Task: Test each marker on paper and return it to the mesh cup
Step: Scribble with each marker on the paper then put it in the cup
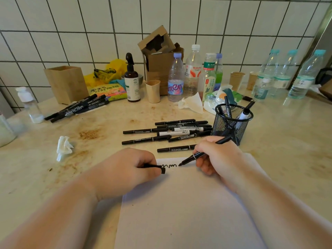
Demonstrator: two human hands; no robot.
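Note:
My right hand (218, 156) grips a black marker (193, 157), its tip touching the top of the white paper (179, 212) at the end of a black squiggle (168, 165). My left hand (129, 168) rests on the paper's left edge, closed on a black marker cap (162, 170). Beyond the paper lie several black markers (172, 133) in a loose row. The black mesh cup (232, 123) stands to their right, just beyond my right hand, with a few markers upright in it.
A second pile of markers (79, 108) lies at the back left by a wooden box (66, 83). Bottles, paper cups, a cardboard box (159, 58) and tissues crowd the back of the stained counter. A crumpled tissue (63, 147) lies left of my left hand.

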